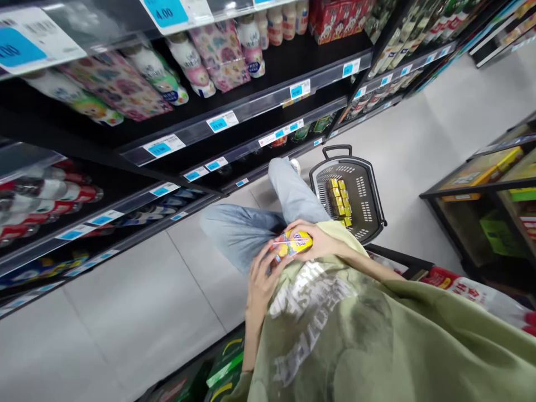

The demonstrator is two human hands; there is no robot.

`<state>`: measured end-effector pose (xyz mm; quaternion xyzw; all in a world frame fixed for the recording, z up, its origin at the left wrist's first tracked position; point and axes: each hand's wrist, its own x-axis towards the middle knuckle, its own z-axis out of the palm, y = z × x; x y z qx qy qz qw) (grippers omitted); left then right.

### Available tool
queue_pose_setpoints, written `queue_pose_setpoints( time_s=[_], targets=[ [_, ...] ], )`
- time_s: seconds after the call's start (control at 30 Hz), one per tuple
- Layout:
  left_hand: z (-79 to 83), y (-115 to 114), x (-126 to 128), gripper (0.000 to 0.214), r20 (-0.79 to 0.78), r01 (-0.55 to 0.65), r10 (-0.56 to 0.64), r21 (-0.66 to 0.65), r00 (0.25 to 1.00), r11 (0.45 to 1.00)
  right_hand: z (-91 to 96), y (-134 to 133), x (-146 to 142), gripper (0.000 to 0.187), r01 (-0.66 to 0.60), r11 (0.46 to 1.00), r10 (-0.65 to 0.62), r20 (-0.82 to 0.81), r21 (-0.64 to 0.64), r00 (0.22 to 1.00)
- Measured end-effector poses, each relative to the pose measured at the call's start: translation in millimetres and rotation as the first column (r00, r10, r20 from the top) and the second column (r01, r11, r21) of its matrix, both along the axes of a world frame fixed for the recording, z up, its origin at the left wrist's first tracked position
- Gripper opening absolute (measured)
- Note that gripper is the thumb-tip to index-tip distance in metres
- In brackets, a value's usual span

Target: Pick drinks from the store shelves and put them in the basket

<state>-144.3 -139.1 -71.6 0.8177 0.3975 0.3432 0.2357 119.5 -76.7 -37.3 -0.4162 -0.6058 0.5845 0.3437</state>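
Both of my hands hold a small yellow drink carton (296, 243) in front of my shirt, above my lap. Printed fruit and a pale straw show on its face. My left hand (261, 274) closes on its left end with bent fingers. Around the right end and upper side curls my right hand (317, 240); some of its fingers are hidden. Beyond my right hand, a dark shopping basket (363, 226) stands on the floor beside my leg. Several small yellow boxes (338, 201) sit together in the basket.
Shelves (255, 95) with bottled drinks (190, 64) and price tags run along the left and top. A red box pack (339, 21) sits on an upper shelf. To the right stands a display rack (473, 190). Green cartons (226, 365) lie low beside me. Tiled floor (138, 301) shows between.
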Motion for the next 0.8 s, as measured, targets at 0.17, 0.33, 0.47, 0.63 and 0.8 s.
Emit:
queue_pose_setpoints(
  time_s=[0.17,0.33,0.47,0.63,0.8],
  targets=[
    [-11.0,-2,14,0.059,0.083,-0.007,0.013,-0.073,0.996,0.997,-6.6,-5,16,0.055,0.072,0.996,-0.07,0.036,-0.05,0.997],
    [-26.9,-22,29,0.041,0.083,-0.132,0.16,-0.274,0.984,0.953,-0.8,-7,46,0.073,-0.08,0.962,0.083,0.0,-0.262,0.997],
    [-33.1,-32,34,0.041,0.098,-0.182,0.261,-0.49,0.96,0.852,-2.9,-10,57,0.055,-0.068,0.953,0.064,-0.023,-0.296,0.998],
    [-31.2,-22,41,0.053,0.17,-0.063,0.244,-0.685,0.955,0.726,-6.4,-13,69,0.052,-0.089,0.97,0.108,0.072,-0.228,0.992],
    [-31.8,-8,68,0.059,0.388,0.099,0.347,-0.776,0.854,0.623,-14.2,-23,113,0.054,0.111,0.952,-0.067,0.159,-0.286,0.985]
  ],
)
